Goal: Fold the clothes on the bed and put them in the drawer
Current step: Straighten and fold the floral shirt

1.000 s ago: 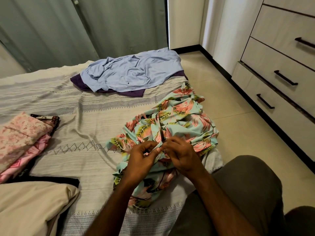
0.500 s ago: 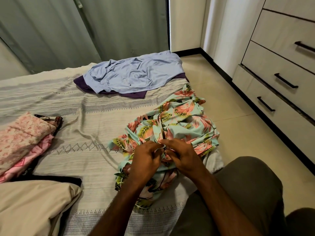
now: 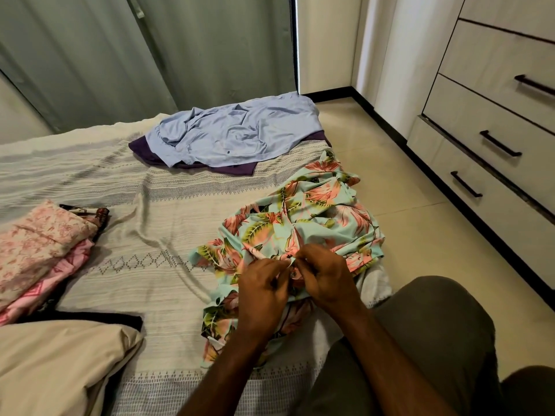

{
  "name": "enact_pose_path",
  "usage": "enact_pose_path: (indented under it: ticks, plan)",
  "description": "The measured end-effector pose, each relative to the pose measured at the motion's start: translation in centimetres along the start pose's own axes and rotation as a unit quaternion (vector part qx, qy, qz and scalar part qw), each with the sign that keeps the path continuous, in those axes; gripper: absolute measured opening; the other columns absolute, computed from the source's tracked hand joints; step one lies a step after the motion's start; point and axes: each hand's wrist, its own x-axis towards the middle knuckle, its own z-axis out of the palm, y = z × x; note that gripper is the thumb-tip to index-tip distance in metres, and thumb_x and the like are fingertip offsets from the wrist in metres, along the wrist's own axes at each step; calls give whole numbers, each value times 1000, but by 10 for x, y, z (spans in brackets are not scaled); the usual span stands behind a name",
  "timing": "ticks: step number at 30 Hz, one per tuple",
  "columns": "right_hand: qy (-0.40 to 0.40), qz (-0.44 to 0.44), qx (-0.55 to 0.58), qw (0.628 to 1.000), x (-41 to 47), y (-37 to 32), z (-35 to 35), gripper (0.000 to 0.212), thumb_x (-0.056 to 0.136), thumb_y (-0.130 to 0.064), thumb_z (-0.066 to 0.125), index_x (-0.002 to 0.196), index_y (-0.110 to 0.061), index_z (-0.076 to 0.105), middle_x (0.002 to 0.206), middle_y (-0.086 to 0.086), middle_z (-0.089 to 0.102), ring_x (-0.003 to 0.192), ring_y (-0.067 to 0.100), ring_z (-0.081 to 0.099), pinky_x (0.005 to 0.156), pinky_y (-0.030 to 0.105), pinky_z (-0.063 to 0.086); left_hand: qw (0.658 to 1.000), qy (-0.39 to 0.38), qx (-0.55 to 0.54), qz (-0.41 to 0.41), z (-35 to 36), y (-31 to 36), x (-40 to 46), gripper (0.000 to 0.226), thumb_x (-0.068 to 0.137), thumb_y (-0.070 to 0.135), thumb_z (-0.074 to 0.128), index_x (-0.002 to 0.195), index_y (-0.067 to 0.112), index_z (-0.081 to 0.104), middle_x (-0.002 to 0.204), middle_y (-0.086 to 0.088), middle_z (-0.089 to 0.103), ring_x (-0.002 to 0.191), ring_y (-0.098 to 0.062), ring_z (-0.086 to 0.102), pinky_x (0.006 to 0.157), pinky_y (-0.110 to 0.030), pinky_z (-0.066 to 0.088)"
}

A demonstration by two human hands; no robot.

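Two or more garments are seen already folded in a pink stack (image 3: 36,253) at the left edge of the bed (image 3: 150,235); how many lie in that stack cannot be counted. One floral shirt (image 3: 303,223) is in hand near the bed's right edge, still crumpled. Its fabric is pinched by the left hand (image 3: 264,292) and the right hand (image 3: 327,280), fingertips nearly touching, probably at a button or seam; the detail is too small to resolve. A light blue shirt (image 3: 237,133) is left unfolded over a purple garment (image 3: 144,148) at the far end. The drawers (image 3: 492,139) to the right are all closed, so nothing is judged stowed yet. Task judged roughly at midpoint. The shirt's lower part is hidden by the forearms, and a pillow (image 3: 60,364) is cut off bottom left.
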Motion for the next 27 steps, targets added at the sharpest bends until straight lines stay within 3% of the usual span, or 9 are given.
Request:
enact_pose_path:
  ticks: [3,7,11,14,18,23,27]
  plan:
    - [-1,-3,1,1000,0,4,-3,8,89,-3,61,88,-11,61,81,0,58,73,12,53,61,35,47,998,-12,-61,-23,1,1,0,14,91,17,68,98,15,80,86,8,74,77,-3,67,67,-30,57]
    - [-18,-32,7,999,1,5,0,12,93,-8,62,101,-16,63,96,-6,59,83,10,58,65,27,51,973,-36,-193,-123,-8,0,15,15,97,7,63,98,16,74,64,5,65,53,-2,56,51,-20,45]
    - [-34,-71,-23,997,1,8,0,18,95,-14,61,111,-18,65,101,-1,63,83,18,62,63,35,52,976,-134,-142,-92,-13,-12,28,19,95,6,66,90,21,77,55,10,60,49,-4,53,51,-20,44]
    - [-41,-93,-47,994,2,8,1,18,97,-20,57,110,-13,68,102,2,67,85,20,63,66,38,53,967,-181,-129,-127,-10,-20,31,30,100,16,60,74,30,64,55,10,55,50,-6,50,54,-35,44]
    - [-42,-62,-11,997,4,7,1,15,93,-21,63,107,-15,65,95,1,69,84,17,62,69,42,54,941,-186,-200,-199,-5,-16,24,37,105,38,50,83,11,62,62,8,51,56,-7,46,57,-27,38]
    - [-46,22,-8,999,4,14,-5,18,90,-20,67,107,-21,62,92,-4,67,86,11,62,85,46,55,957,-140,-137,-213,-5,-24,26,33,105,26,50,77,9,52,61,4,45,54,-5,42,57,-29,37]
    - [-95,85,34,991,3,19,-7,22,90,-19,70,108,-29,60,92,-6,69,87,8,67,76,38,58,955,-200,-113,-188,-28,-40,29,34,104,25,52,72,14,53,58,6,41,51,-3,38,54,-28,33]
